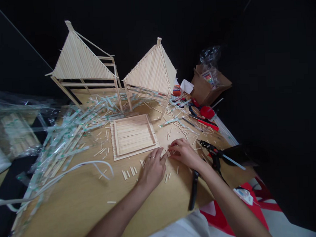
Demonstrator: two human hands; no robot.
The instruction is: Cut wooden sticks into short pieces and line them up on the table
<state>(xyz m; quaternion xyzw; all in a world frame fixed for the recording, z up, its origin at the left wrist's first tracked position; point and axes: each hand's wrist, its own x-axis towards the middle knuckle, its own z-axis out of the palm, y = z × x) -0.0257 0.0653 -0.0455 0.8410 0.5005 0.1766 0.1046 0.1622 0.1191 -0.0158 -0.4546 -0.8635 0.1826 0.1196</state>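
Cropped forearms (112,215), left hand (153,168) and right hand (185,154) partly hiding sticks (168,153), grips unclear

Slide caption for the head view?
Left hand and right hand among short sticks, stick panel and roofed models beyond.

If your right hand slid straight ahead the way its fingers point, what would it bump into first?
The right hand would likely meet the short sticks by its fingertips first, then the left hand; exact gaps are hard to judge here.
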